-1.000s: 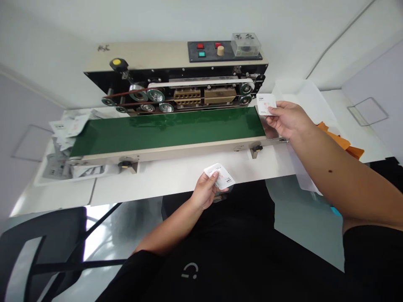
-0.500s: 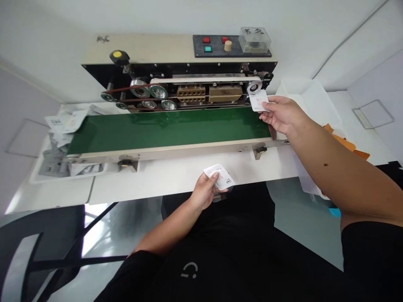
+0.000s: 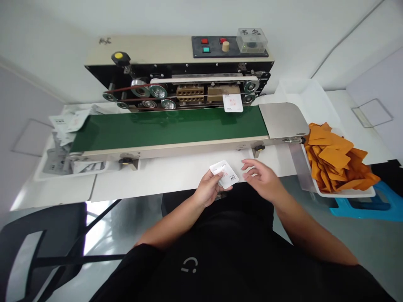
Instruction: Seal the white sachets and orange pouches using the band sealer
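My left hand (image 3: 208,188) is closed on a small stack of white printed packets (image 3: 227,175), thumb on top, in front of the machine. Just to the right, my right hand (image 3: 260,178) is open and holds nothing, its fingers apart and pointing at the stack. One white packet (image 3: 233,103) hangs upright in the sealing machine (image 3: 176,48), its top edge at the band below the brass blocks. Its lower part is over the green conveyor belt (image 3: 170,126).
Orange packets (image 3: 335,157) fill a white bin at the right, beside the metal end plate (image 3: 283,119). Silvery-white packets (image 3: 64,126) pile up in a tray (image 3: 40,172) at the belt's left end. A black chair (image 3: 67,226) stands at lower left.
The packet that my right hand held at the machine's right end is now in the machine, further left. My right hand has let go and moved down beside my left hand.
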The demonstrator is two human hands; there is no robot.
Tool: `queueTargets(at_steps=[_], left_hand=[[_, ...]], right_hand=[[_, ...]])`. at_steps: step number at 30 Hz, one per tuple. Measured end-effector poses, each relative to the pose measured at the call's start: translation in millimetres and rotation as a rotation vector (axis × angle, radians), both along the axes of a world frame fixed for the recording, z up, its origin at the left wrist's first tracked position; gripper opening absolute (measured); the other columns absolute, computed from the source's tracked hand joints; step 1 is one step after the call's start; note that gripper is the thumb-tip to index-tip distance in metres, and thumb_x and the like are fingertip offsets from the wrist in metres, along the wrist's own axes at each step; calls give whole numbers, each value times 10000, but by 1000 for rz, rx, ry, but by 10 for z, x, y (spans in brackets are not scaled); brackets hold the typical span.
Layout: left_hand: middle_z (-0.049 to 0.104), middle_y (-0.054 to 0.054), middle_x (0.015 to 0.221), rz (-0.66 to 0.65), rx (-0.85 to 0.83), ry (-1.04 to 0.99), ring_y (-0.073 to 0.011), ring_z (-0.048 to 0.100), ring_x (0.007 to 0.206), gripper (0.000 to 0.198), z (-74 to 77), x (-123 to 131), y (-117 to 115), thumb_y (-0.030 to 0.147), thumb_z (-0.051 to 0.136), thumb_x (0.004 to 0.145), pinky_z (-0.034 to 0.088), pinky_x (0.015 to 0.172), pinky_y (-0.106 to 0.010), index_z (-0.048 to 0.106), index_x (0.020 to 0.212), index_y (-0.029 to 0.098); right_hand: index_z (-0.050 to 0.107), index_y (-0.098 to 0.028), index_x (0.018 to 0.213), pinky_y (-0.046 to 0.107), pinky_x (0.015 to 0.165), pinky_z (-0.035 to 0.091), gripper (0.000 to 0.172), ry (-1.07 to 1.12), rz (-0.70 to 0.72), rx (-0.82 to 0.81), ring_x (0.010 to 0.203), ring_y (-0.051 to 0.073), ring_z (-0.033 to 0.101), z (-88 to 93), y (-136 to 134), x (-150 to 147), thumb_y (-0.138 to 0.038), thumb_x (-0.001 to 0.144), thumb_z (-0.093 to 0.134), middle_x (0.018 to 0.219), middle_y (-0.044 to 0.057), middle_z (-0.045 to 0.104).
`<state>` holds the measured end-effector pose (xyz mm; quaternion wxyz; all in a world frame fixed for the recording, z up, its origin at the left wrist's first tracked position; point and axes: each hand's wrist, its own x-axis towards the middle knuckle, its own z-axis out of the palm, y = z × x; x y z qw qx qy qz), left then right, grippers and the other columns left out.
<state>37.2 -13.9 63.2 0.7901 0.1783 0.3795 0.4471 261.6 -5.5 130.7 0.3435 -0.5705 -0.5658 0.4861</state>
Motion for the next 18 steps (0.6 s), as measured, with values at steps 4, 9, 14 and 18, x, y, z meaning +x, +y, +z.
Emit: queueTargets(at_steps=[4,9,14,18], left_hand=[[806,-122,1164,-25,62,102,-256,792,953,590,7,175,5,472,926,817,671,750,-355,687,1261,165],[816,-131,1167,-25,123,204,-254,793,950,584,-14,286,-16,487,944,789,632,732,-308,720,1216,157],[805,-139,1226,-12,129,215,-268,798,992,619,-11,263,-36,473,944,790,660,750,-335,704,1269,163],[809,-142,1206,30,130,235,-286,799,1012,618,14,222,-38,480,947,781,662,719,-325,698,1245,157]], right_hand=[[700,-221,1317,305,742,592,460,-1,13,-10,905,195,700,-354,-184,-162,-449,922,756,1182,96,729],[759,-213,1082,302,763,548,252,-47,-40,62,869,202,686,-503,-219,-182,-403,917,755,983,50,748],[699,-194,950,253,569,470,282,154,-149,-76,563,132,568,-554,-237,-99,-464,917,775,672,-17,627],[692,-188,952,249,564,498,325,285,-233,-93,564,124,584,-545,-215,-61,-481,888,816,687,-9,646]])
